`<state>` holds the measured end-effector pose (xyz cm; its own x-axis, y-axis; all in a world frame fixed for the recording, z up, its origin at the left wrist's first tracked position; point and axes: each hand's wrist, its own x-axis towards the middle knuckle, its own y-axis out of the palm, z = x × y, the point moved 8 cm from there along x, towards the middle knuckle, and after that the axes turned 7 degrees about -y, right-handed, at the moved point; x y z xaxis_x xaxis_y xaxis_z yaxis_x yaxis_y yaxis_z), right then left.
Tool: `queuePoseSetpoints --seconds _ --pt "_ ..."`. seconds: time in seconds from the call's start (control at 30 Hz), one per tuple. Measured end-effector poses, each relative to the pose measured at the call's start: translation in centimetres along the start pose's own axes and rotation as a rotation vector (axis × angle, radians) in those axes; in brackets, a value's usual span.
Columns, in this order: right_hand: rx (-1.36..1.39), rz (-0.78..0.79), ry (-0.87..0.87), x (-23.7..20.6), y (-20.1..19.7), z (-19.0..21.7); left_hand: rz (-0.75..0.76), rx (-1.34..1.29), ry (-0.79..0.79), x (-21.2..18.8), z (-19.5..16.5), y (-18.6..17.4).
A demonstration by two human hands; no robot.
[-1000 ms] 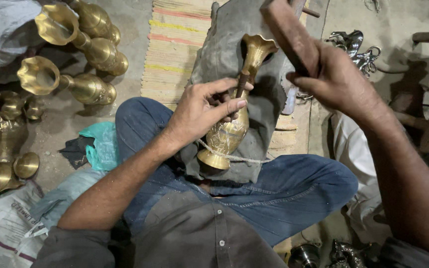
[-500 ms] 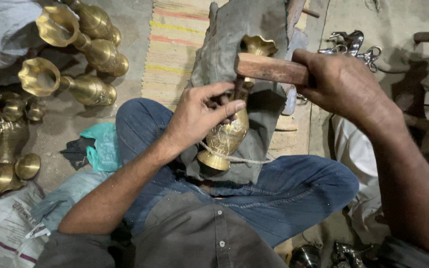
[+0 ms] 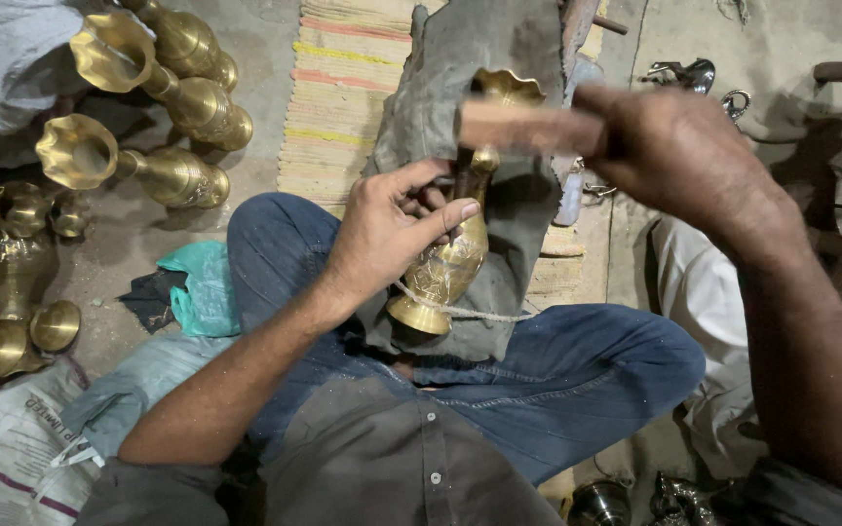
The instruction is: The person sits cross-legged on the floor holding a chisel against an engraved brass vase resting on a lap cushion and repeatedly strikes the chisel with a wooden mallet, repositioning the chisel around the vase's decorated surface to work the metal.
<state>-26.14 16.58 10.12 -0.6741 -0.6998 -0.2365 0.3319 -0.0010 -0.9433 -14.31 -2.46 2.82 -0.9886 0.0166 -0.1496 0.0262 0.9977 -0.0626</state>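
Observation:
A brass vase (image 3: 448,263) with an engraved body lies tilted on a grey cloth (image 3: 470,58) over my lap. My left hand (image 3: 392,229) holds a thin dark tool against the vase's neck, thumb resting on the body. My right hand (image 3: 679,156) grips a wooden-handled hammer (image 3: 528,127), blurred, held level just above the tool's top. A cord (image 3: 465,312) runs around the vase near its foot.
Several finished brass vases (image 3: 163,175) lie on the floor at the left, with smaller brass pieces (image 3: 12,331) below them. A striped mat (image 3: 343,88) lies ahead, a green rag (image 3: 202,287) beside my knee, metal parts (image 3: 679,73) at the upper right.
The hammer has swung down from a raised position to just over the tool at the vase's neck. My left hand and the vase have stayed put.

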Motion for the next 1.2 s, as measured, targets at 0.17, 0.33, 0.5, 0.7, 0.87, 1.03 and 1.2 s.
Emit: queuePoseSetpoints --seconds 0.17,0.33,0.5,0.7,0.87,1.03,1.2 --pt "-0.109 0.168 0.065 0.3 1.0 -1.2 -0.041 0.095 0.021 -0.1 -0.3 -0.2" --pt "0.035 0.163 0.094 0.3 1.0 -1.8 -0.069 0.116 0.017 -0.6 -0.6 -0.1" --pt "0.094 0.036 0.101 0.3 0.3 -1.3 -0.016 -0.037 -0.022 -0.5 -0.3 0.2" --pt "0.093 -0.029 -0.004 0.2 -0.7 0.1 -0.049 0.034 -0.013 -0.3 -0.3 -0.1" --pt "-0.096 0.079 -0.033 0.1 -0.2 0.3 -0.045 0.006 -0.033 -0.2 -0.1 0.0" --pt "-0.136 0.137 -0.047 -0.1 0.6 0.2 -0.097 0.108 0.006 -0.5 -0.3 -0.3" --pt "-0.058 0.18 0.064 -0.3 1.0 -0.6 -0.099 0.111 0.045 -0.8 -0.5 -0.1"
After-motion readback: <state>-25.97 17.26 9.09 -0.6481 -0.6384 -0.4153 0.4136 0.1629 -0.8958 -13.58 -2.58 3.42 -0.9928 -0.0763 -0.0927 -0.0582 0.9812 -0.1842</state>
